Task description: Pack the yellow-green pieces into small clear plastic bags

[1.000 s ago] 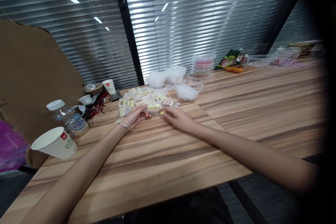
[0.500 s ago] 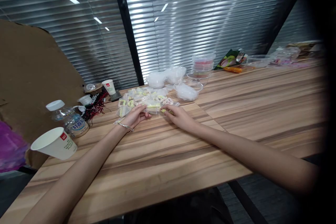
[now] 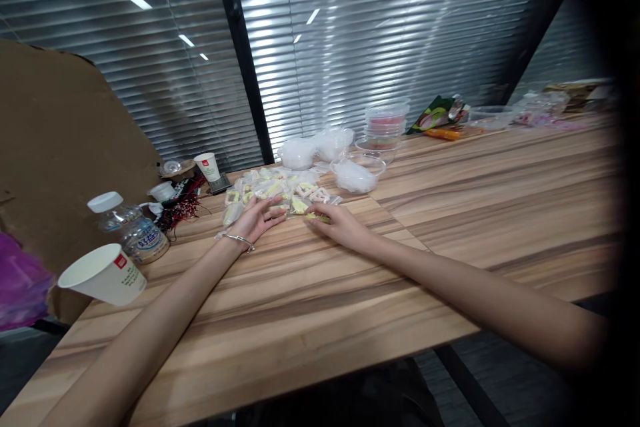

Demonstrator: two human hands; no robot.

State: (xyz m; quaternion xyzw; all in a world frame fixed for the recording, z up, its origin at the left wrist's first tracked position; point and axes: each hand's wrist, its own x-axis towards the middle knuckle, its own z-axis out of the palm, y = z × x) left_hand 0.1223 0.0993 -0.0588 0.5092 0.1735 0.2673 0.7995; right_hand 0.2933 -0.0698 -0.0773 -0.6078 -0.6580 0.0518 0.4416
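My left hand (image 3: 259,219), with a silver bracelet at the wrist, lies at the near edge of a pile of small clear plastic bags (image 3: 273,185). Its fingers are spread and hold nothing. The bags contain pale yellow and pink pieces too small to name. To the right, my right hand (image 3: 336,221) is closed, with a small yellow piece (image 3: 319,217) at its fingertips. The exact shape of that piece is partly hidden by the fingers. Between the hands, a yellow piece (image 3: 299,205) shows at the front of the pile.
Behind the pile are clear plastic bowls (image 3: 357,173) and a stack of clear tubs (image 3: 385,121). At left stand a paper cup (image 3: 107,277), a plastic bottle (image 3: 143,233) and a smaller-looking cup (image 3: 207,165). A green packet (image 3: 435,113) lies at the back right.
My left hand has let go of a clear bag with a yellow piece, which now lies among the pile, and its fingers have spread. My right hand has barely moved.
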